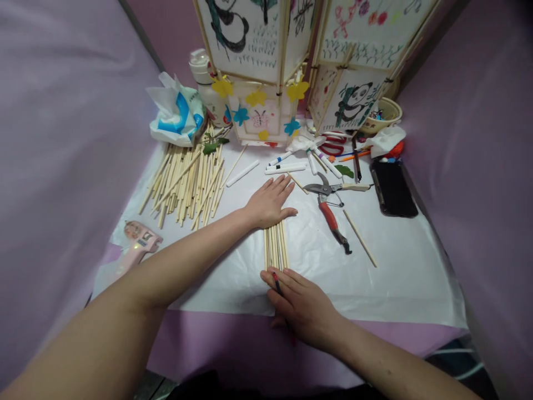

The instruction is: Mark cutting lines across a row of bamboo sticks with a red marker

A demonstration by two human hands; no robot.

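Several thin wooden sticks (275,247) lie side by side in a flat row on the white sheet (233,261). My left hand (270,201) rests flat over their far part, fingers stretched forward and thumb out to the side. At the near ends, my right hand (303,305) holds a slim black and red pen (276,282) between its fingers, and its fingertips touch the sticks. The pen's lower part is mostly hidden by the hand. To the right of the row lie pruning shears (331,216) with a red handle and a single loose stick (360,239).
A large pile of sticks (183,183) is at left, near a pink glue gun (139,244) and a tissue pack (177,114). White markers (287,168) lie beyond my left hand. Paper lanterns (258,105) with drawings stand at the back; a black phone (393,189) is at right.
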